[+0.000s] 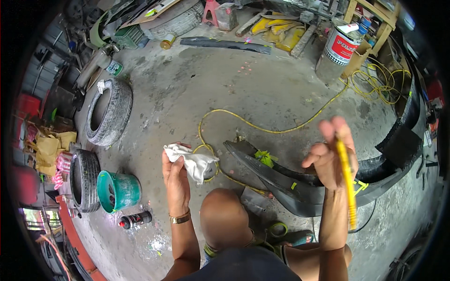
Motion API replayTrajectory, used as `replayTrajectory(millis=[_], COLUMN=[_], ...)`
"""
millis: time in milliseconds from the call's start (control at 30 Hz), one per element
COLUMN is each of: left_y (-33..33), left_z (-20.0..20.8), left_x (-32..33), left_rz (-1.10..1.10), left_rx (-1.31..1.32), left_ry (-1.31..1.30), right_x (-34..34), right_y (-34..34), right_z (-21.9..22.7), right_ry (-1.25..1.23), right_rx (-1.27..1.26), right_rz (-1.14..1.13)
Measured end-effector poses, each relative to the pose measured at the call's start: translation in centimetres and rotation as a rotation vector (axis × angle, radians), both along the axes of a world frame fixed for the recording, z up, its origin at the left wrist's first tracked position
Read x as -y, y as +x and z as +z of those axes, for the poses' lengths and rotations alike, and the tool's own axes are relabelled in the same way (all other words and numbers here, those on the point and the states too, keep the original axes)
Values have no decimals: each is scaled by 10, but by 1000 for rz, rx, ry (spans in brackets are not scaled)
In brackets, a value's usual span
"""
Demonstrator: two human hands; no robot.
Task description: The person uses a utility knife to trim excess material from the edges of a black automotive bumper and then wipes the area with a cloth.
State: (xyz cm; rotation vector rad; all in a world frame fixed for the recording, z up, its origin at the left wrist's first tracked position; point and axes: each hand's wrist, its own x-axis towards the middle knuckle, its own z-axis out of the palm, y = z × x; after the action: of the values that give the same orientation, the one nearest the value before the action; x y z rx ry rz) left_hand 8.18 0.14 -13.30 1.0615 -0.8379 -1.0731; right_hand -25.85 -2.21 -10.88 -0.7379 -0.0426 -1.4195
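My left hand (176, 180) pinches a crumpled white cloth (193, 161) between thumb and fingers, raised over the floor left of my knee. At the right, my right hand (332, 161) is lifted, with a long thin yellow stick (348, 187) held along its outer side; its upper end sits among the slightly blurred fingers. What kind of tool it is, I cannot tell. Beneath that hand lies a curved black car bumper (300, 196), with bits of yellow-green tape and a crumpled yellow-green clump (266, 158) on it.
A yellow hose (262, 127) winds across the concrete floor. To the left are two tyres (123, 112), a green bucket (133, 191) and a dark bottle (136, 220). A green tape roll (278, 229) lies near my foot. A large tin (326, 68) stands far right.
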Motion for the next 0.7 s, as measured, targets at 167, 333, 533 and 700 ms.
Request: replayTrajectory(millis=[167, 333, 533, 700], left_y=[12, 30, 19, -16], left_z=[-39, -65, -132, -195], left_x=[16, 32, 39, 9], left_rz=[-97, -374, -753, -985], left_rx=[194, 483, 512, 308], left_ry=[192, 327, 503, 674], right_x=[-23, -19, -22, -27], right_y=[-5, -28, -69, -72], right_z=[-30, -22, -23, -27], right_ry=[-24, 176, 68, 137], right_rx=[-72, -198, -435, -597], right_rz=[-404, -681, -768, -801])
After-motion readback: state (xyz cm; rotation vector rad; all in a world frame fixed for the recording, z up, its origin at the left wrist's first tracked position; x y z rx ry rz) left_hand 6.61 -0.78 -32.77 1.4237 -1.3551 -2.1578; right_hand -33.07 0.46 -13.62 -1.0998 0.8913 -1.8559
